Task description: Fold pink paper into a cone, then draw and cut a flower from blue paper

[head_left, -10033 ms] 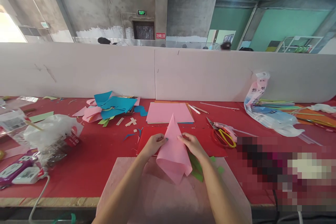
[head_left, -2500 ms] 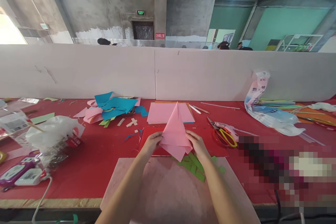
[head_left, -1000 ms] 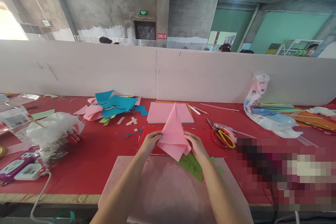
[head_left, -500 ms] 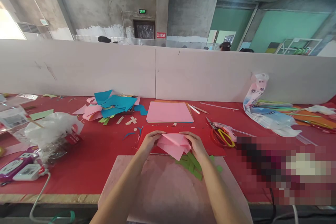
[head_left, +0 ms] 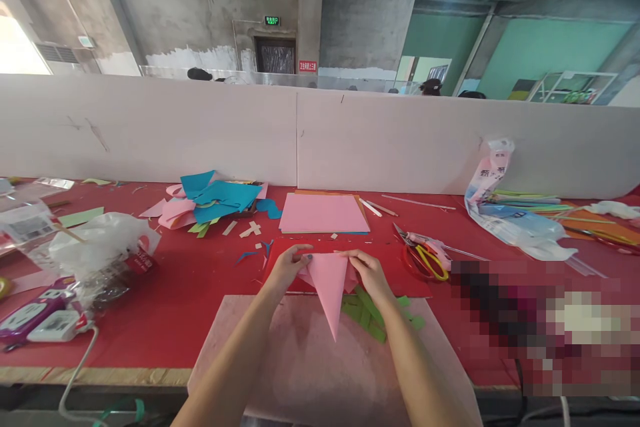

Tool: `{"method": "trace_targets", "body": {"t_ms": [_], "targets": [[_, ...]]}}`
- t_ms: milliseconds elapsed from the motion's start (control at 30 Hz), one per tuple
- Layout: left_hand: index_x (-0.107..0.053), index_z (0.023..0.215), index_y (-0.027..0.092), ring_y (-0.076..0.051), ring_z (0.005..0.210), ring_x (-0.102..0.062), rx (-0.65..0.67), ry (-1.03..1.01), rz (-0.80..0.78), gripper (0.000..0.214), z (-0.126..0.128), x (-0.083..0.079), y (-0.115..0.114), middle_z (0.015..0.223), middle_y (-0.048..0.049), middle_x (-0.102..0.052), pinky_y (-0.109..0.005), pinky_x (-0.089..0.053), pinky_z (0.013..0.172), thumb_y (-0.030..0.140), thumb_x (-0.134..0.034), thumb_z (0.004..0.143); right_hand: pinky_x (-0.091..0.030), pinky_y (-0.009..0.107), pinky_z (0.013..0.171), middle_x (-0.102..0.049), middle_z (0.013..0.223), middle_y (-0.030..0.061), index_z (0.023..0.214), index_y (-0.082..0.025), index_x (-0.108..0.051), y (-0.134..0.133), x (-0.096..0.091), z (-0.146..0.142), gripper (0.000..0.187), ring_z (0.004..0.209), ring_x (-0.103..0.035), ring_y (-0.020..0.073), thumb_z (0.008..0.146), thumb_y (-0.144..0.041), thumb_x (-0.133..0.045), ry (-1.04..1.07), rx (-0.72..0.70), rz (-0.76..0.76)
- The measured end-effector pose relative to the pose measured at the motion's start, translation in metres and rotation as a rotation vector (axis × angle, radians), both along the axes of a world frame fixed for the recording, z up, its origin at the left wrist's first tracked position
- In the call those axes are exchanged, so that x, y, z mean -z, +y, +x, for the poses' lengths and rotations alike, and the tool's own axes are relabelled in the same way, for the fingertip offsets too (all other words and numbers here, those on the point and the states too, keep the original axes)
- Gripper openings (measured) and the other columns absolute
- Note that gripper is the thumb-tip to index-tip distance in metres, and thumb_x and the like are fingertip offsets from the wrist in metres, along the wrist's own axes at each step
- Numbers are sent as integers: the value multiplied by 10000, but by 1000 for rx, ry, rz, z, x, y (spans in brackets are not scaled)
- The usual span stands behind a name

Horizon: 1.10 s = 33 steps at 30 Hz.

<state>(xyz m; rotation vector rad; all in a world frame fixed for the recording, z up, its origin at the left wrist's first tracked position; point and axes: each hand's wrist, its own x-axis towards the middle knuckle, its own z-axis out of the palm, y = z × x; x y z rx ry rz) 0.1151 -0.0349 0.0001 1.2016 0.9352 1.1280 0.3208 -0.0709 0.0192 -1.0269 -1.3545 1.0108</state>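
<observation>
Pink paper [head_left: 330, 287] between inward-pointing fingers [head_left: 356, 255]

The folded sheet [head_left: 327, 290] is made of smooth, matt paper, and the same finish is seen on the paper stack [head_left: 324, 213]. A faint sheen is carried by the red board [head_left: 394, 268]. The bag [head_left: 103, 240] is formed of crinkled, glossy plastic. Bare wood is exposed along the table edge [head_left: 125, 377], and rough concrete on the wall [head_left: 200, 0].
</observation>
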Motion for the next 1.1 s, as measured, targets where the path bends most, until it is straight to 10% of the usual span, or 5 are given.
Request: {"method": "trace_targets", "body": {"t_ms": [1100], "targets": [[-700, 917, 140, -215, 769, -604, 97, 72, -26, 347, 0, -13, -8, 799, -44, -677, -279, -469, 671, 362, -640, 657, -434, 339, 830, -693, 909, 23, 808, -240, -711, 12, 15, 7, 210, 927, -586, 239, 623, -296, -630, 46, 219, -102]]}}
